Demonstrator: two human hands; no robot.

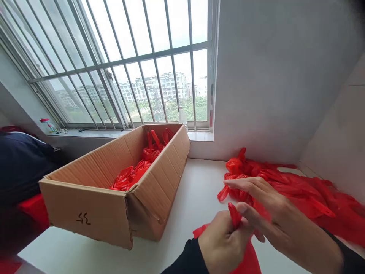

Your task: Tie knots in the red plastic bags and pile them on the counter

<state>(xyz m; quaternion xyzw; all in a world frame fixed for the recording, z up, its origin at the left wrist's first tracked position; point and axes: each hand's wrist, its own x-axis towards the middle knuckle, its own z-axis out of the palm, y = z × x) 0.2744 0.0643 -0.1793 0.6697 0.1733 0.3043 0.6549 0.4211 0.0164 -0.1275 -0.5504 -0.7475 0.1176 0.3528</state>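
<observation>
My left hand (221,243) is closed in a fist around a thin red plastic bag (247,260). A twisted end of the bag pokes up out of the fist, and the rest hangs below it. Just above and to the right, my right hand (269,205) has its fingers stretched out and its thumb apart. That thumb is close to the bag's upright end; whether they touch I cannot tell. Behind my right hand, a heap of red plastic bags (302,188) lies on the white table (199,179), some bunched up and others loose and flat.
A long open cardboard box (88,213) stands left of my hands, with bundled red bags (132,175) inside. Beyond it, a clear bottle (182,116) is on the sill under a barred window (154,53). Dark clothing (23,160) shows at the far left. A wall closes off the back right.
</observation>
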